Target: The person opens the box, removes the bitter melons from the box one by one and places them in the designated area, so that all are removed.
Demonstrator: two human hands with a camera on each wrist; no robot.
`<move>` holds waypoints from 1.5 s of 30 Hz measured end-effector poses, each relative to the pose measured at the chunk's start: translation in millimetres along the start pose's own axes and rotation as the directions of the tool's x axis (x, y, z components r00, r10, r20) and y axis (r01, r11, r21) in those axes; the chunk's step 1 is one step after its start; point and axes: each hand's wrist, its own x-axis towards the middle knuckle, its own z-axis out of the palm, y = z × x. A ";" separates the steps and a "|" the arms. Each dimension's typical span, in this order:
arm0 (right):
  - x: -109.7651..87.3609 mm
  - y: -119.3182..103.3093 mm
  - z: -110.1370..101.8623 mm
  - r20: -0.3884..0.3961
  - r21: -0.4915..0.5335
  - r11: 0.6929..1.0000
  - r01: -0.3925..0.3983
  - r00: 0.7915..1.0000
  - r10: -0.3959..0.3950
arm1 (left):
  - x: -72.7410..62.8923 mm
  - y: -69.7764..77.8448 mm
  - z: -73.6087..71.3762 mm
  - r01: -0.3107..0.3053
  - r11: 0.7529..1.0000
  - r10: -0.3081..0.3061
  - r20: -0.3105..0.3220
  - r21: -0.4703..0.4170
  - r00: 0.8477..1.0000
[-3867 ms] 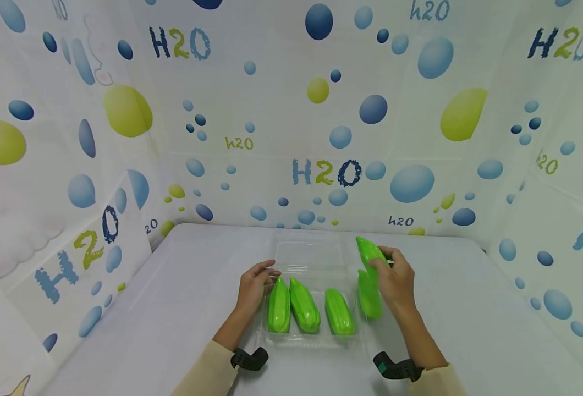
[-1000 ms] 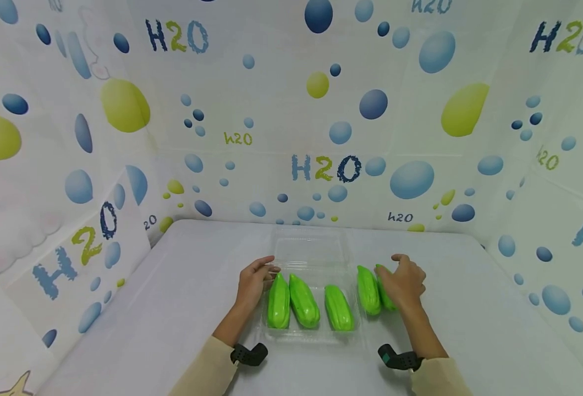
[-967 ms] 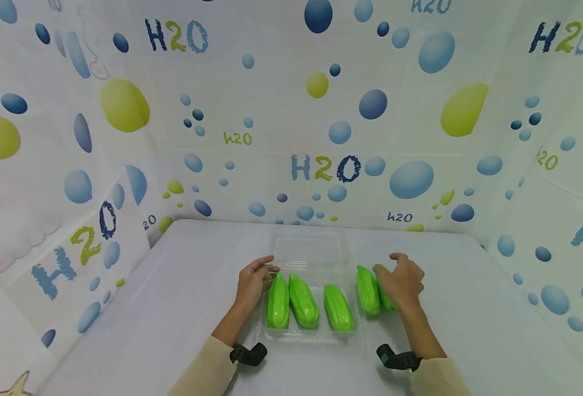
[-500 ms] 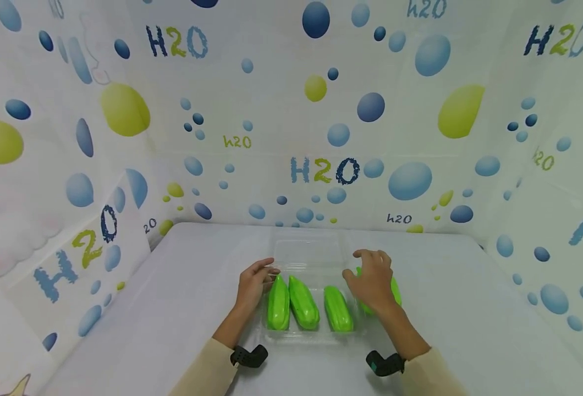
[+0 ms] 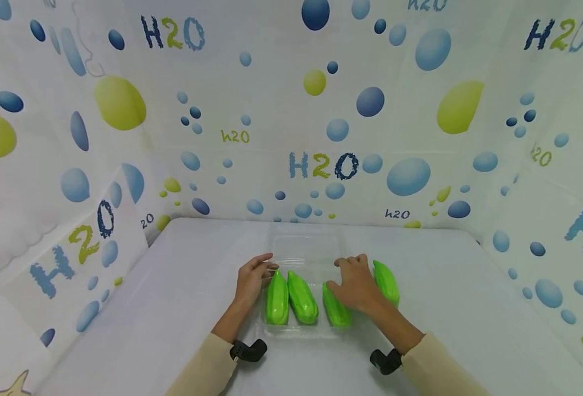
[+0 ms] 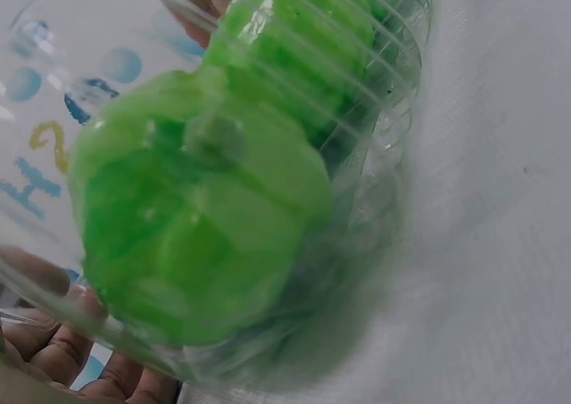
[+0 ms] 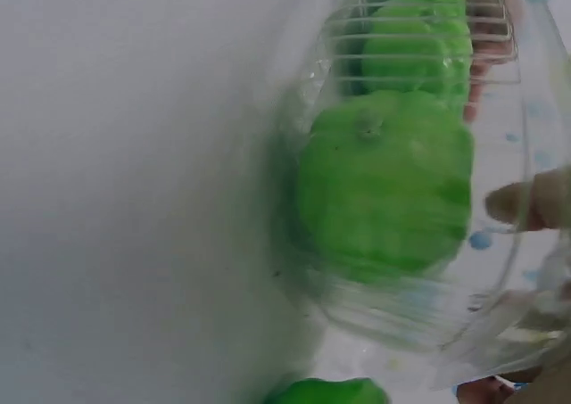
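Note:
A clear plastic clamshell box (image 5: 291,331) holds several ridged green vegetables, glossy and tapered. My left hand (image 5: 252,280) is at the box's left wall, fingers bent about its edge, beside the leftmost vegetable (image 5: 277,300). Another vegetable (image 5: 302,300) leans against that one. My right hand (image 5: 356,283) is over the right side of the box, thumb and fingers spread above the rightmost vegetable (image 5: 338,313) inside. In the right wrist view a fingertip (image 7: 513,205) stands apart from that vegetable (image 7: 384,190). Outside the box lies another vegetable (image 5: 386,283).
The box's lid (image 5: 306,247) lies folded back behind it. A white cloth covers the table (image 5: 182,286). Bubble-print curtains (image 5: 271,99) enclose its back and sides. My right hand and forearm cover the spot just right of the box.
My right hand has released a vegetable on the table right of the box, then moved left over the box's right side. My left hand has stayed at the left wall.

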 end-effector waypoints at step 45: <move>-16.2 -28.1 27.1 0.138 -0.407 0.896 0.175 0.982 -0.129 | -3.5 7.5 0.5 0.018 1.000 -0.018 0.009 -0.017 1.000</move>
